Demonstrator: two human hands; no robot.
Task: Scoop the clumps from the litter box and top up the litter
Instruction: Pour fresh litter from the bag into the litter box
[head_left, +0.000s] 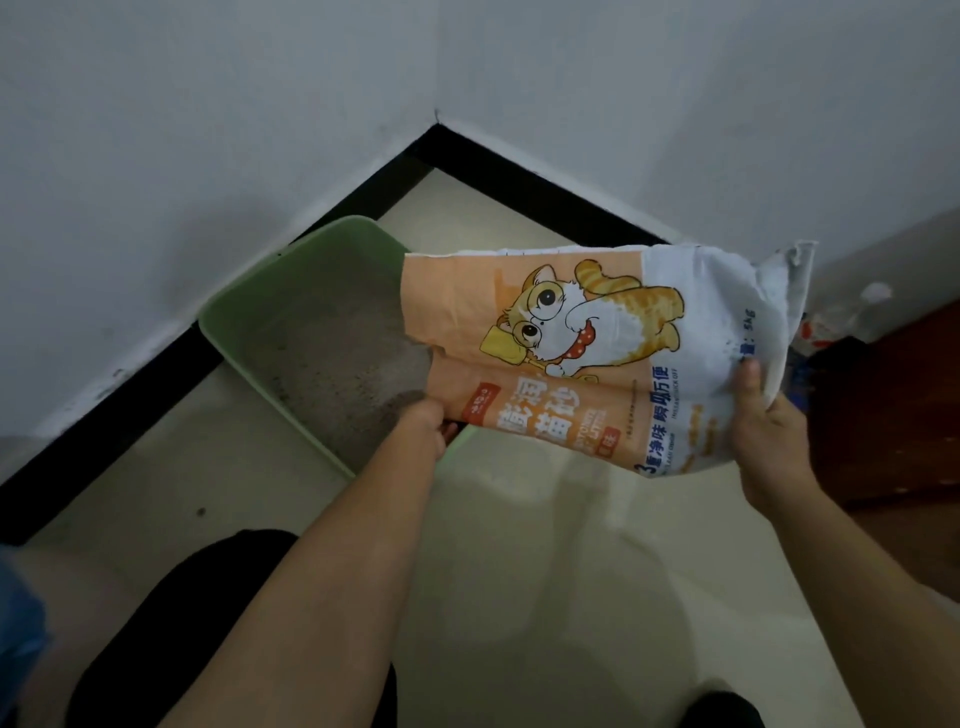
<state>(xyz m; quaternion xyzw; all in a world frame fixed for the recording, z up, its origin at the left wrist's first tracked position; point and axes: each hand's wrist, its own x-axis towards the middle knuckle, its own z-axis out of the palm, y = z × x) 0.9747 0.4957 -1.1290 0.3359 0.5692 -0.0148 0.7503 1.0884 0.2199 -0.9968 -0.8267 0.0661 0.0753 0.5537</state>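
Floor (519, 545) corner: left hand (428, 422), right hand (769, 428) grip litter bag (571, 364) tilted over litter box (224, 318)

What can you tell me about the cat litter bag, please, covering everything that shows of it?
The litter bag is an orange and white sack, woven plastic by its look, printed with a cartoon cat holding a scoop and Chinese lettering. It is held on its side, off the floor, slack and creased. Its left end hangs over the green litter box; its right end is crumpled and frayed. The left hand grips its lower left edge and the right hand pinches its right end.
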